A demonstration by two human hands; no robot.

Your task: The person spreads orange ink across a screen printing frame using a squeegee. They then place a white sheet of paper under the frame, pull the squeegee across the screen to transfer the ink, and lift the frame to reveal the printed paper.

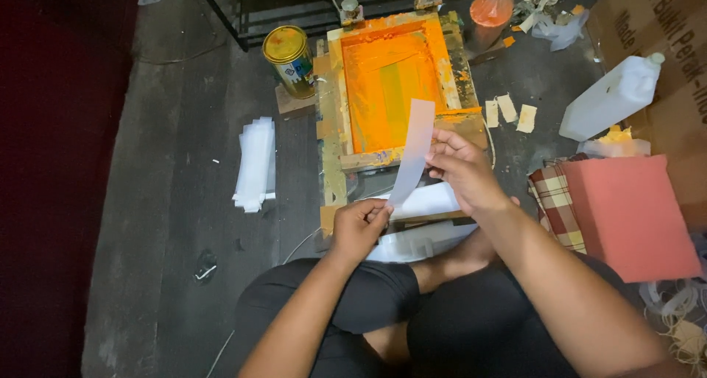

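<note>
- A stack of white sheets [255, 164] lies on the dark floor [169, 201], well left of your hands.
- A tin can [289, 60] with a yellow lid stands just beside the top left corner of the wooden frame [333, 164].
- Your left hand [359, 227] pinches the bottom end of a white strip [412, 153] between thumb and fingers, above your crossed legs.
- The strip rises tilted in front of the orange screen [390, 83] of the frame.
- Your right hand [460, 168] pinches the strip's right edge with its fingertips, near the middle.
- Three small paper scraps [508, 113] lie right of the frame.
- A white plastic jug [611, 98] rests tilted beside cardboard, above a red pad [630, 216] lying on checked cloth [556, 205].
</note>
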